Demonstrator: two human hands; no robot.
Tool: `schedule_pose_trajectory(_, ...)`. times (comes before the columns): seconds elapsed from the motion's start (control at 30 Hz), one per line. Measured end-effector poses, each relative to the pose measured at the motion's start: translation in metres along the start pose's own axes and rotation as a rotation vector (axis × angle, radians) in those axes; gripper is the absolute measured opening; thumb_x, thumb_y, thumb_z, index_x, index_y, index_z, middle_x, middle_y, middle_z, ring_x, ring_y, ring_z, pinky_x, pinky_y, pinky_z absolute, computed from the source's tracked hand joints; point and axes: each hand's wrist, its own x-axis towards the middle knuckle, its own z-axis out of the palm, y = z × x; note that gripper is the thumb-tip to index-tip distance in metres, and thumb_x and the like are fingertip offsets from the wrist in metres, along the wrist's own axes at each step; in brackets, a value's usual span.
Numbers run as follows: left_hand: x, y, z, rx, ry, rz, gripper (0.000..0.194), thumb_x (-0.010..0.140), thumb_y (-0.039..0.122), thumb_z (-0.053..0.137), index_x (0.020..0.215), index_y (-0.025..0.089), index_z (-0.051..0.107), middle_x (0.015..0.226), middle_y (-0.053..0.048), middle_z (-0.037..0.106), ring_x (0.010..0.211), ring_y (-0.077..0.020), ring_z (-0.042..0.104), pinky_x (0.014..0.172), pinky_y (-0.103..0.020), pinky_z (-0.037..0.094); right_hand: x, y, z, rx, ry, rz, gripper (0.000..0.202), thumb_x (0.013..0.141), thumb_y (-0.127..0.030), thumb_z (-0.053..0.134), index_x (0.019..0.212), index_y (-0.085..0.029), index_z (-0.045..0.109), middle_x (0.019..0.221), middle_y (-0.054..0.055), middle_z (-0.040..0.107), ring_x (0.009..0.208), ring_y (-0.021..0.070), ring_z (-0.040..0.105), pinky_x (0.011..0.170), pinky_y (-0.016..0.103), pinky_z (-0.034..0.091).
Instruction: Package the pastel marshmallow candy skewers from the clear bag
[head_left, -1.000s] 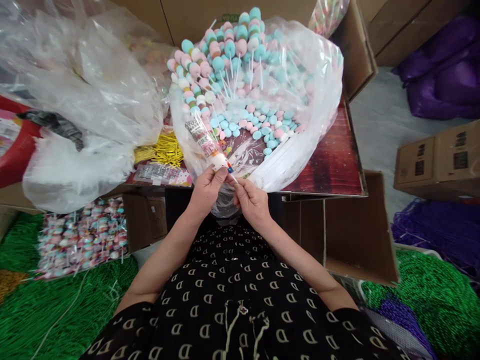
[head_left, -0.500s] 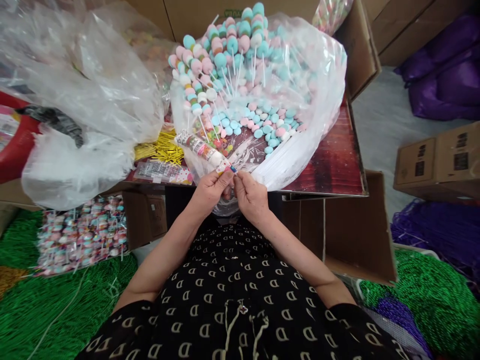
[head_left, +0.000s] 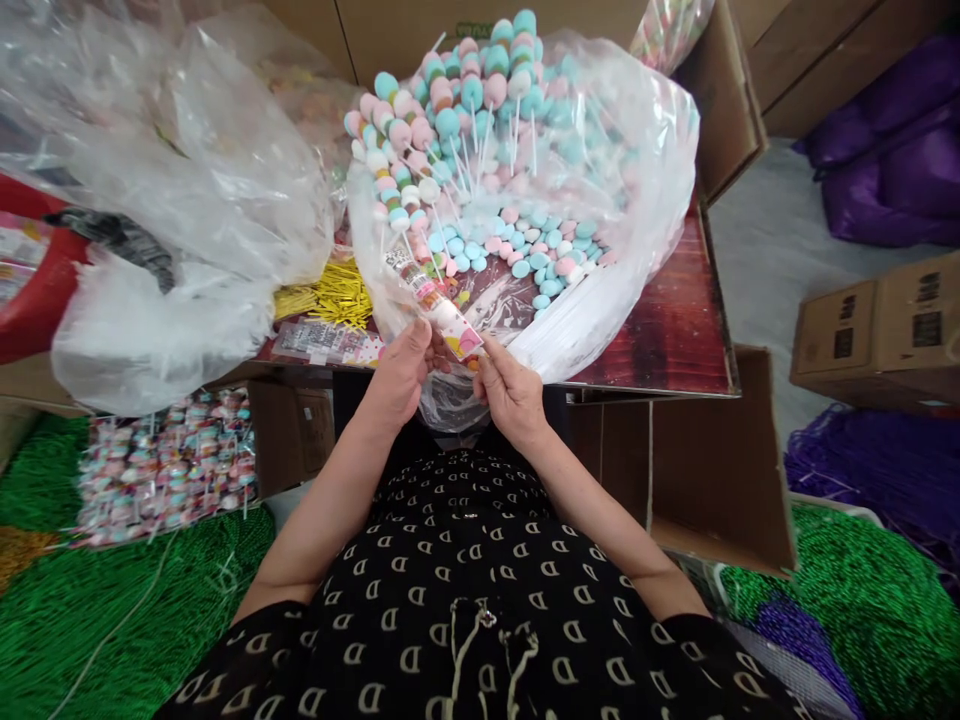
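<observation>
Both hands meet at the near edge of a dark red table [head_left: 675, 330]. My left hand [head_left: 405, 368] grips a candy skewer in a printed plastic sleeve [head_left: 433, 300], which points up and left. My right hand [head_left: 508, 385] pinches the sleeve's near end. Just behind them a big clear bag [head_left: 645, 200] lies open, full of pink, blue and white candy skewers [head_left: 457, 100] and loose candies [head_left: 536, 255].
Crumpled clear plastic bags [head_left: 172, 200] fill the left of the table, with yellow twist ties [head_left: 334, 295] and printed sleeves [head_left: 322, 343] beside them. A pile of wrapped skewers [head_left: 165, 465] lies lower left on green bead strings [head_left: 112, 620]. Cardboard boxes [head_left: 712, 450] stand at the right.
The sleeved skewer has been turned and slid up; the sleeve's pink end now covers the stick near my fingers. Both hands stayed at the table edge.
</observation>
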Motion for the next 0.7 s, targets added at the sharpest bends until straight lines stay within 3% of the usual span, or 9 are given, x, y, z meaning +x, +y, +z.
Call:
schedule_pose_trajectory(0.13,0.001,0.001,0.009,-0.041,0.013,-0.036,0.047,0.067,0.059,0.092,0.086,0.019,0.077,0.082,-0.002,0.077,0.076,-0.0157,0.071,0.070,-0.027,0.055,-0.004,-0.001,0.003,0.086,-0.028,0.058,0.046,0.108,-0.046,0.045,0.143,-0.023,0.063,0.064,-0.004,0.060,0.051,0.0126,0.054,0.061,0.030,0.056)
schedule_pose_trajectory(0.27,-0.003,-0.001,0.018,-0.045,0.004,-0.032,0.045,0.068,0.059,0.091,0.082,0.018,0.079,0.079,-0.003,0.077,0.083,-0.0188,0.073,0.081,-0.031,0.058,-0.009,-0.002,0.008,0.137,-0.050,0.124,0.049,0.106,-0.055,0.044,0.141,-0.026,0.062,0.061,-0.004,0.058,0.049,0.0138,0.053,0.057,0.031,0.055)
schedule_pose_trajectory(0.5,-0.011,-0.015,0.011,0.067,0.088,-0.040,0.030,0.081,0.046,0.086,0.072,0.020,0.074,0.070,-0.001,0.071,0.077,-0.0191,0.071,0.071,-0.030,0.059,-0.009,0.001,0.017,0.180,-0.008,0.200,0.051,0.103,-0.067,0.044,0.129,-0.027,0.061,0.060,-0.005,0.056,0.047,0.0133,0.050,0.050,0.029,0.048)
schedule_pose_trajectory(0.6,-0.012,-0.012,0.010,0.051,0.059,-0.029,0.033,0.078,0.048,0.088,0.073,0.019,0.073,0.070,-0.001,0.070,0.073,-0.0172,0.069,0.068,-0.028,0.057,-0.007,0.000,0.018,0.239,-0.010,0.214,0.051,0.101,-0.069,0.047,0.123,-0.025,0.061,0.059,-0.007,0.055,0.046,0.0118,0.048,0.049,0.027,0.047)
schedule_pose_trajectory(0.7,-0.012,-0.002,0.015,-0.070,-0.007,-0.068,0.035,0.078,0.052,0.086,0.084,0.020,0.074,0.077,-0.003,0.074,0.082,-0.0196,0.073,0.073,-0.030,0.058,-0.009,-0.001,0.019,0.301,-0.029,0.223,0.050,0.101,-0.067,0.050,0.122,-0.022,0.062,0.058,-0.008,0.055,0.046,0.0100,0.048,0.049,0.025,0.046)
